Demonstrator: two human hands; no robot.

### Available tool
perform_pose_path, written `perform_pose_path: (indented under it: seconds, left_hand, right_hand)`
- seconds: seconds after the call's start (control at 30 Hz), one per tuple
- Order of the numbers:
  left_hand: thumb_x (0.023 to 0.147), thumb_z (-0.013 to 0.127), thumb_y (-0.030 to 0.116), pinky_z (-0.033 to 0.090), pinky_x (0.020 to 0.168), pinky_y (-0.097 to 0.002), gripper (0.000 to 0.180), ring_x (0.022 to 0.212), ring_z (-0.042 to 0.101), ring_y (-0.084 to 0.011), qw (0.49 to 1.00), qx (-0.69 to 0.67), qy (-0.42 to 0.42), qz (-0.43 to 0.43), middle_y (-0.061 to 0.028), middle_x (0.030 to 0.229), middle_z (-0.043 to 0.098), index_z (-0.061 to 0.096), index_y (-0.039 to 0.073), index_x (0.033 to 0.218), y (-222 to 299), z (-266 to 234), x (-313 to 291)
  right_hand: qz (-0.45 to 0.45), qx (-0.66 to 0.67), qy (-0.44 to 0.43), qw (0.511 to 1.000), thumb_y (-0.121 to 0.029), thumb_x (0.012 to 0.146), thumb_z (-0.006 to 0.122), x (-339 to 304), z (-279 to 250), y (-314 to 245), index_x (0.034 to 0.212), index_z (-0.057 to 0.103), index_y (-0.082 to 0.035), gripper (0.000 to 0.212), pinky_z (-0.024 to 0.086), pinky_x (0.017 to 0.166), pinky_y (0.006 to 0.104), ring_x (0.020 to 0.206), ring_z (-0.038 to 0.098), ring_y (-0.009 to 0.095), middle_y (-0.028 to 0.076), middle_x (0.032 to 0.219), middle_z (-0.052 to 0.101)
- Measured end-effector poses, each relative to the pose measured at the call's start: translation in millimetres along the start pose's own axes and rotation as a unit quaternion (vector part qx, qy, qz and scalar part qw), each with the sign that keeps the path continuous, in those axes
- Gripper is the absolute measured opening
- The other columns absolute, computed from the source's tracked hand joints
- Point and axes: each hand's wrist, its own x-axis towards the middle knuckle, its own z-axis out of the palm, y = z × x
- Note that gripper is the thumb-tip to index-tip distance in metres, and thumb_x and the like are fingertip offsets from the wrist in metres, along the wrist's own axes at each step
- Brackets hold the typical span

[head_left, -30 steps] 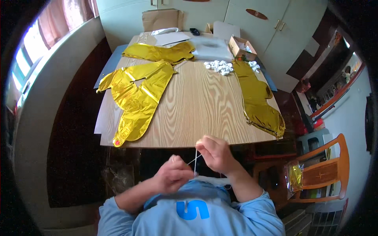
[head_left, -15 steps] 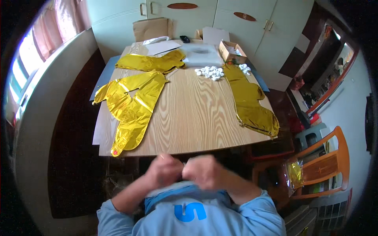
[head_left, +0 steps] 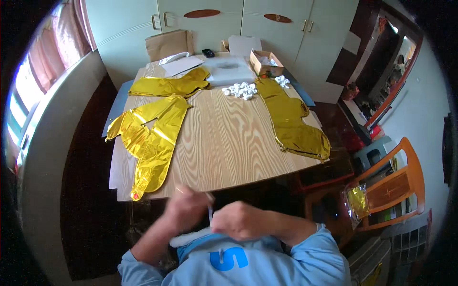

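Wooden table [head_left: 224, 143]: three flat gold foil balloons [head_left: 150, 138], heap of small white pieces [head_left: 241, 89], cardboard box [head_left: 266, 63]. Left hand [head_left: 188, 207], right hand [head_left: 238, 220]: both pinching a thin white string [head_left: 210, 213] taut at chest, below table edge. Judged: string-handling step; a steady pull suits.

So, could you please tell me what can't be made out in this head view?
- Left hand: motion-blurred, grip unclear.
- Thin white string between the hands: too thin to identify.
- Right hand: fingers curled under, contents hidden.
- Cardboard box: contents too small.
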Motion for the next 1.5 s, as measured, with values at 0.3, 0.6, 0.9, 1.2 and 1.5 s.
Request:
perform_pose_path:
  seconds: [0.3,0.6,0.9,1.2,1.5]
  left_hand:
    - [0.065,0.067,-0.003,0.045,0.056,-0.0326,0.023,0.063,0.056,-0.0232,0.999,0.036,0.002,0.016,-0.0073,0.075,0.062,0.069,0.004,0.087,10.3,3.4,-5.5]
    - [0.073,0.068,-0.002,0.047,0.058,-0.0323,0.021,0.065,0.057,-0.0227,0.991,0.065,-0.077,0.088,-0.0089,0.079,0.063,0.068,0.006,0.093,33.6,3.9,3.9]
    - [0.073,0.067,-0.001,0.047,0.058,-0.0314,0.023,0.066,0.057,-0.0225,0.987,-0.044,-0.11,0.105,-0.0091,0.079,0.063,0.069,0.007,0.095,40.4,8.0,7.5]
    - [0.071,0.066,-0.005,0.048,0.065,-0.0332,0.03,0.076,0.057,-0.0221,0.991,-0.042,-0.105,0.072,-0.0092,0.083,0.062,0.069,0.008,0.098,43.1,0.2,6.4]
    - [0.071,0.069,-0.002,0.049,0.063,-0.0318,0.025,0.069,0.059,-0.024,1.0,0.001,-0.025,0.016,-0.0105,0.08,0.062,0.068,0.006,0.095,43.6,-3.8,19.3]
  right_hand:
    - [0.033,-0.015,0.036,0.999,-0.017,0.09,0.053,2.3,-13.8,-0.7,0.08,0.051,-0.004,0.017,0.044,0.059,0.0374,0.065,0.054,0.031,0.012,0.07,0.048]
    - [0.036,0.002,0.093,0.995,-0.011,0.088,0.054,4.3,-16.2,3.1,0.079,0.053,-0.006,0.01,0.044,0.059,0.0379,0.065,0.054,0.028,0.011,0.07,0.049]
    - [0.033,-0.084,0.079,0.993,-0.013,0.087,0.054,10.8,-30.6,4.7,0.079,0.053,-0.004,0.012,0.044,0.056,0.036,0.061,0.053,0.028,0.012,0.069,0.049]
    - [0.081,-0.07,0.129,0.986,-0.005,0.085,0.056,13.2,-30.2,15.4,0.078,0.053,-0.005,0.008,0.043,0.056,0.0382,0.06,0.053,0.031,0.013,0.07,0.051]
    - [0.063,0.011,0.068,0.996,-0.012,0.089,0.056,-1.9,-19.5,26.1,0.081,0.055,-0.004,0.011,0.044,0.06,0.0358,0.064,0.055,0.028,0.012,0.069,0.051]
